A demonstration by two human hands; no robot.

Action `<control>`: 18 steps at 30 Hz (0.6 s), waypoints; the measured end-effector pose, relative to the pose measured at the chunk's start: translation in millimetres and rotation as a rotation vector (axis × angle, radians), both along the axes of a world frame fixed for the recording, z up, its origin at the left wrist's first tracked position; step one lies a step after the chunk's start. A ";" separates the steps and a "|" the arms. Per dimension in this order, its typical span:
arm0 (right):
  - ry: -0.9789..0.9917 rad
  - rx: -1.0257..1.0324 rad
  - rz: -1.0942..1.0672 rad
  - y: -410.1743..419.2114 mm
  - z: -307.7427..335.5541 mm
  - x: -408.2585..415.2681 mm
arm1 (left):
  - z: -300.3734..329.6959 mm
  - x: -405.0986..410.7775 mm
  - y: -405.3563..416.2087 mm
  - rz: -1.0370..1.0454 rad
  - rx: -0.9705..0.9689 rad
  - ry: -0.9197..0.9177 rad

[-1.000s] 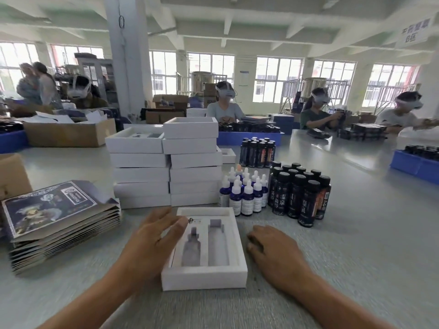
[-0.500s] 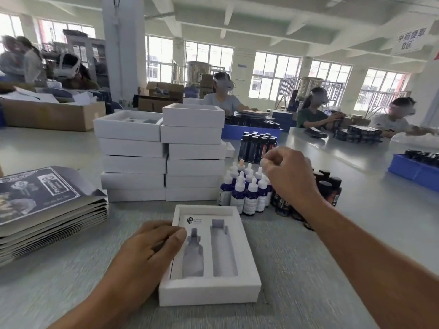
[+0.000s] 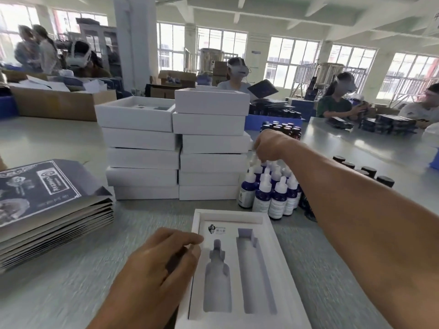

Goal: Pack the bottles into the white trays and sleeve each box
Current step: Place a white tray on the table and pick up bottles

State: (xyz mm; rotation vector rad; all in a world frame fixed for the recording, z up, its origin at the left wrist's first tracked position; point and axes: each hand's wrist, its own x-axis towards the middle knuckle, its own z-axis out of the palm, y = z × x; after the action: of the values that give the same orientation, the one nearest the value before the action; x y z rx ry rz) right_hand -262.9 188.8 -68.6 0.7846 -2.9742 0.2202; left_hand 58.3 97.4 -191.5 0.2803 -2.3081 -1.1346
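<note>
Near tray (image 3: 275,269) empty, both slots unfilled, no sleeve fitted. Left hand (image 3: 164,262) steadies it, fingers relaxed; right hand (image 3: 268,146) pinches a dropper bottle (image 3: 257,162).

Right hand (image 3: 270,146) over dropper bottles (image 3: 270,193), left hand (image 3: 164,260) beside tray (image 3: 282,269).

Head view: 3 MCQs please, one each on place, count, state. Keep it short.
1. The white tray lies:
A. on the box stacks
B. on the table in front of the dropper bottles
C. on the sleeve pile

2. Bottle cavities in the tray:
A. one
B. two
C. four

3. The cavities are:
A. both empty
B. both filled
C. one filled

Key: 1 B, it lies flat on the table, left hand at its edge. 2 B, two cutouts show. 3 A, no bottle inside; right hand is at the dropper tops.
</note>
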 end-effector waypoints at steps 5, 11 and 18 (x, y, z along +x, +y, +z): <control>-0.024 -0.048 -0.036 0.5 3.7 -1.6 | -0.2 0.2 -0.6 0.002 -0.026 -0.019; -0.035 -0.093 -0.048 5.7 -10.1 -5.0 | -1.2 -1.3 -0.4 0.017 -0.058 -0.014; 0.226 -0.342 -0.001 29.1 13.4 25.4 | -3.2 -1.6 -4.8 -0.001 -0.078 -0.014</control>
State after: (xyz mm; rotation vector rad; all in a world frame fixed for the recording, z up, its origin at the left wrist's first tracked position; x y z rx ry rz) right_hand -237.5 217.9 -55.3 0.7118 -2.6248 0.5796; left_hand 56.8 92.7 -194.6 0.2579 -2.3587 -1.0434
